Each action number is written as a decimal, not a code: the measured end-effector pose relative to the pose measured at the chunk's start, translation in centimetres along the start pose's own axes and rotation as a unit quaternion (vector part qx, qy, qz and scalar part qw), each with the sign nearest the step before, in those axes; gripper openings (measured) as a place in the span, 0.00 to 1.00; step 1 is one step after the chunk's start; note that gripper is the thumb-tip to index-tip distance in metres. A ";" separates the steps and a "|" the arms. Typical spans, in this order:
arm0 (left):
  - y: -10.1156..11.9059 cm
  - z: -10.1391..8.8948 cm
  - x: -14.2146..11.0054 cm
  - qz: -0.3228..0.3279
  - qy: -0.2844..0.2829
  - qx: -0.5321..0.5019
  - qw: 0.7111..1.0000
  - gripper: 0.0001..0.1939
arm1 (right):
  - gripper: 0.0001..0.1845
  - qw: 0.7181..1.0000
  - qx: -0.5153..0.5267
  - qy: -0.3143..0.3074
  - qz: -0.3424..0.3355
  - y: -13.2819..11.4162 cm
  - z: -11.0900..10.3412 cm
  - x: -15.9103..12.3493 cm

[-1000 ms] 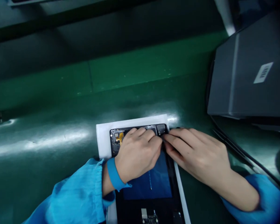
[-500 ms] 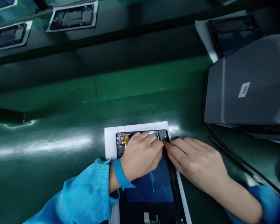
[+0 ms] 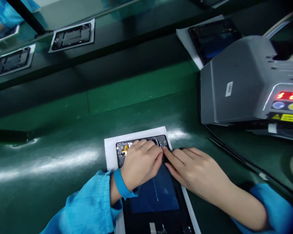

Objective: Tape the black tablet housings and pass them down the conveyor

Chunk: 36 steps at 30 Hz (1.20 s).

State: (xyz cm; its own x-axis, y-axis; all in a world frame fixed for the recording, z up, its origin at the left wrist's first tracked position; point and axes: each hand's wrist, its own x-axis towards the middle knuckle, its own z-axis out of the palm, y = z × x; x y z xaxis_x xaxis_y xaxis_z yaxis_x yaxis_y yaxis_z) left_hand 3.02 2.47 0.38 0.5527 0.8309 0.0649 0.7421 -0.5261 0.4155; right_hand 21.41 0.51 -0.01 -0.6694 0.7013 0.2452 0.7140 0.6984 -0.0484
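Observation:
An opened tablet (image 3: 183, 213) lies on a white sheet (image 3: 109, 156), with a dark blue panel (image 3: 161, 191) in its middle and a small orange flex cable (image 3: 125, 149) near the top left corner. My left hand (image 3: 143, 161), with a blue wristband (image 3: 123, 183), rests over the tablet's upper part. Its fingers are curled together, and whatever they hold is hidden beneath. Beside it, my right hand (image 3: 197, 169) reaches in from the right. Its index fingertip touches the tablet's upper right part near the left fingers, while the thumb sits apart, lower down.
On the right stands a grey machine (image 3: 236, 81) with a red lit display (image 3: 290, 95); a black cable (image 3: 234, 156) runs below it. Across the back ledge lie other opened devices (image 3: 72, 36) on white sheets. Another person's blue sleeve (image 3: 12, 13) shows at top left.
The view has swung right, bringing the machine's display into sight. My right thumb has come away from the index finger. The left hand stays curled over the tablet.

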 end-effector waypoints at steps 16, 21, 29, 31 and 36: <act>0.0 0.1 -0.1 0.000 -0.005 -0.002 1.000 0.10 | 0.14 0.999 0.040 0.019 0.002 0.5 0.3 0.1; 0.0 0.1 -0.1 0.006 -0.002 0.004 1.000 0.11 | 0.14 0.999 0.048 0.019 0.005 0.5 0.3 0.0; 0.0 0.2 -0.2 0.003 0.000 0.005 1.000 0.10 | 0.14 0.998 0.059 0.018 0.009 0.6 0.3 0.1; 0.0 0.2 -0.2 0.003 -0.002 0.008 1.000 0.10 | 0.14 0.998 0.064 0.017 0.012 0.7 0.2 0.1; 0.0 0.1 -0.2 0.004 -0.006 0.010 1.000 0.10 | 0.13 0.997 0.078 0.021 0.013 0.8 0.2 0.1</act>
State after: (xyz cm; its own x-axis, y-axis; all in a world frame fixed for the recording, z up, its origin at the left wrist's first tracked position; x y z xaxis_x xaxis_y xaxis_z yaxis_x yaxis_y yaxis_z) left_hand 2.99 2.31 0.26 0.5634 0.8242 0.0573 0.7447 -0.5366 0.3968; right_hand 21.89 1.22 -0.19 -0.6402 0.7146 0.2819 0.6876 0.6967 -0.2044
